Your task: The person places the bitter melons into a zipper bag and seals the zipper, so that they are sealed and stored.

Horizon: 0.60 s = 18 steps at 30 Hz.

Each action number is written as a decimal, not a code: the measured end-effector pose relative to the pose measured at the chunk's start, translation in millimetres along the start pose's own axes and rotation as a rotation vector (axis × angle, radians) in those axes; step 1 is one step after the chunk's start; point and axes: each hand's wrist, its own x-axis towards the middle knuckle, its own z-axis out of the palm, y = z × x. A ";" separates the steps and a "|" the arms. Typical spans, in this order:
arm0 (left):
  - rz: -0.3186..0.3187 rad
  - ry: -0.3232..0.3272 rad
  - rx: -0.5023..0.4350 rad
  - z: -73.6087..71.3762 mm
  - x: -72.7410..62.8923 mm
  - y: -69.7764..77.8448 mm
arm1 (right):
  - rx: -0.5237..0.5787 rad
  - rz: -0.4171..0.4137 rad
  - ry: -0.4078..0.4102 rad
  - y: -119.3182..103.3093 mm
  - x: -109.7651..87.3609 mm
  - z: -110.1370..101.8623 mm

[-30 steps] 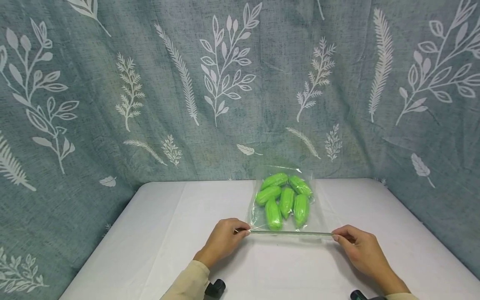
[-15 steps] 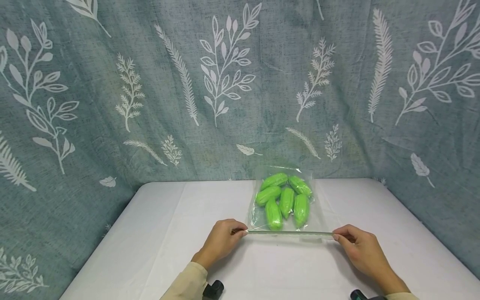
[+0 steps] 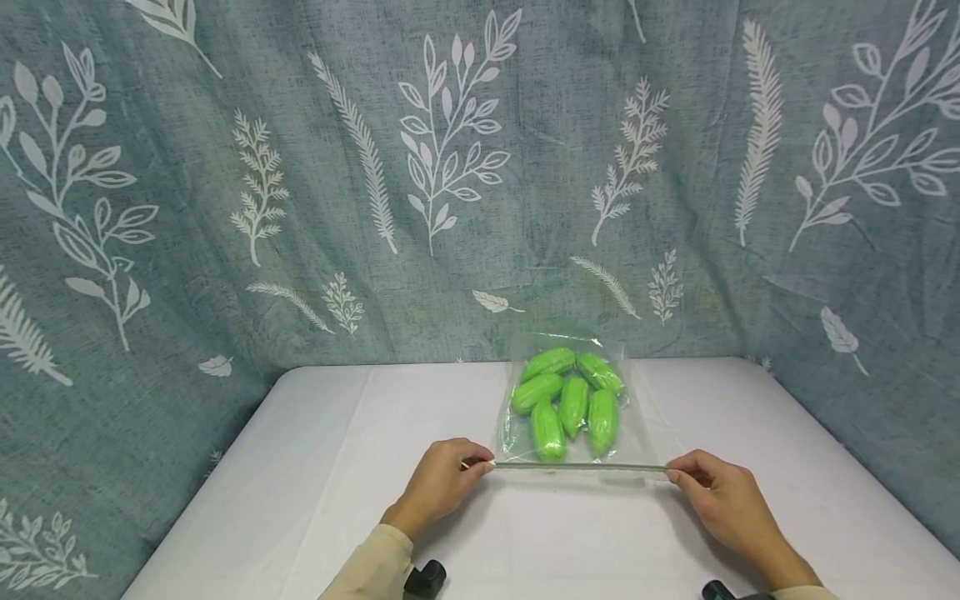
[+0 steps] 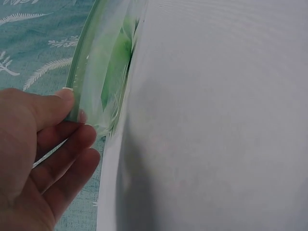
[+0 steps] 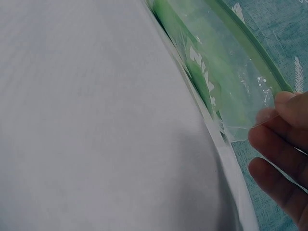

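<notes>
A clear zip bag (image 3: 517, 440) lies toward the far side of the table, holding several long, rounded, bright green pieces (image 3: 574, 407). Its green zip strip (image 3: 581, 467) runs straight along the near edge. My left hand (image 3: 441, 479) pinches the left end of the strip between thumb and index finger; a small white piece (image 4: 68, 88) shows by the thumb tip. At the opposite end, my right hand (image 3: 722, 493) pinches the bag's right corner. In the right wrist view the remaining fingers (image 5: 274, 180) stand apart below the plastic.
A white cloth (image 3: 360, 433) covers the table under the bag. Behind and at both sides hangs a blue-green curtain (image 3: 540, 225) with white leaf patterns, meeting the table's far edge. Black devices (image 3: 427, 578) sit at the wrists.
My left hand has slid slightly left along the zip strip to its end. The right hand and the green pieces have stayed nearly in place.
</notes>
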 end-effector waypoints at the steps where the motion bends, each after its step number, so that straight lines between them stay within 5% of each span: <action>1: 0.002 0.000 0.000 0.1 0.0 -0.4 | 0.000 0.000 0.000 0.4 0.2 -0.1; 18: -0.048 -0.018 0.029 -8.3 -3.4 0.1 | 0.014 0.008 -0.025 -1.6 -1.1 -4.3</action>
